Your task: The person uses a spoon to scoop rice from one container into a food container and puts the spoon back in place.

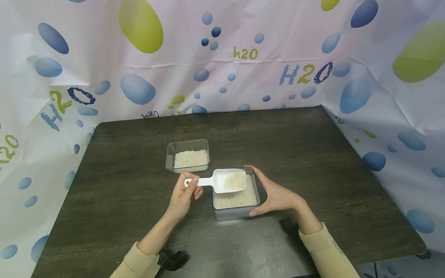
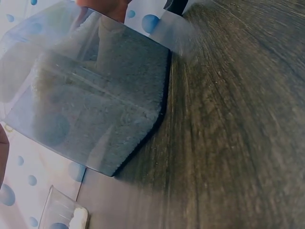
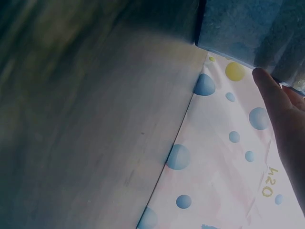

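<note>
Between thumb and fingers, my left hand point(image 1: 182, 199) pinches the handle of a white scoop point(image 1: 218, 179). Some rice point(image 1: 235, 180) lies in the scoop's bowl, which is over a deep clear container point(image 1: 233, 214). More rice point(image 1: 231, 200) fills much of that container. My right hand point(image 1: 278, 196) grips the container's right side, thumb at the front corner and fingers at the back. In the left wrist view the rice shows through the container's wall point(image 2: 119, 90). The right wrist view catches part of the right hand point(image 3: 286, 112) against the container point(image 3: 238, 28).
A shallower clear box point(image 1: 170, 156) with a little rice stands behind and to the left of the deep container. Both stand on a dark wood-grain table point(image 1: 295, 146). A white sheet point(image 1: 187, 38) with coloured dots rises along the table's back and sides.
</note>
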### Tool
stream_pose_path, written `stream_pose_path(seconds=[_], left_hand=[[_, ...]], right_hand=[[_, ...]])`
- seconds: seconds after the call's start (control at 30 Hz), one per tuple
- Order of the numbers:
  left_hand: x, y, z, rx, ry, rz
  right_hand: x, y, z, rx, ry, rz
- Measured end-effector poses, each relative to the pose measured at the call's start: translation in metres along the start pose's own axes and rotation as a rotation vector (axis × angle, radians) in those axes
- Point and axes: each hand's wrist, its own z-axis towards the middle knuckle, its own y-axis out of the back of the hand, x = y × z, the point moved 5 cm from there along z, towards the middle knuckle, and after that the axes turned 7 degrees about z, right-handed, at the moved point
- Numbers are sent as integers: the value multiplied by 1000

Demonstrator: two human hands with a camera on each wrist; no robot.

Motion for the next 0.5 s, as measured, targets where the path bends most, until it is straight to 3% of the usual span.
stream_pose_path(seconds=[0.5], left_hand=[[-18,12,8,-69,0,0]], right_hand=[[0,0,0,0,-5,-11]])
